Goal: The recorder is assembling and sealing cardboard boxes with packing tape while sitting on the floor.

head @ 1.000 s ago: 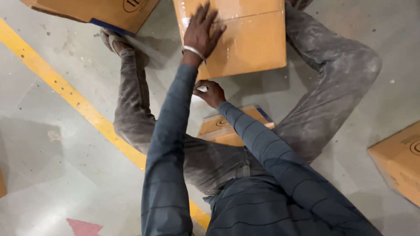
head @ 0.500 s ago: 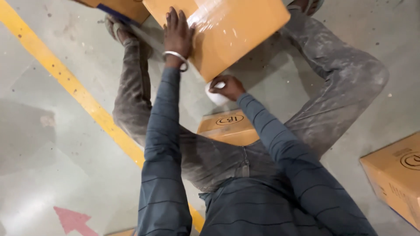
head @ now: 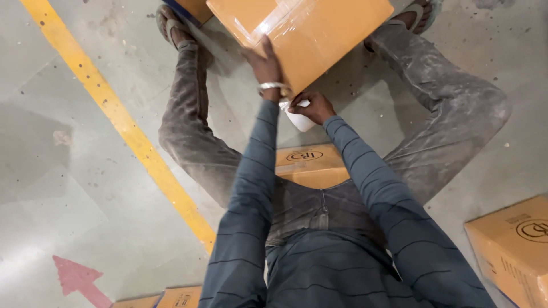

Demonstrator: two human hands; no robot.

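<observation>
A brown cardboard box (head: 319, 31) sits on the grey floor (head: 74, 188) between the person's spread legs, near the top of the view, turned at an angle, with clear shiny tape across its top. The left hand (head: 265, 65) lies flat against the box's near side, fingers stretched out and open, a metal bangle (head: 274, 86) at the wrist. Just beside it, at the box's near corner, the right hand (head: 313, 106) has its fingers closed around a white tape roll (head: 298, 118), which touches or nearly touches the box edge. Both arms wear dark blue striped sleeves. Closer to the body, a second, smaller box (head: 311, 165) with an oval mark on its top lies under the person between the thighs. The legs are in dusty grey trousers, and the feet in sandals flank the taped box at the top of the view. Behind the left foot, the corner of another box (head: 191, 8) with a blue edge shows. A yellow line (head: 125, 125) runs diagonally across the floor on the left, and a pink arrow (head: 77, 279) is painted near the lower left corner. One more box (head: 511, 245) stands at the right edge, and two small boxes (head: 160, 298) peek in at the bottom.
</observation>
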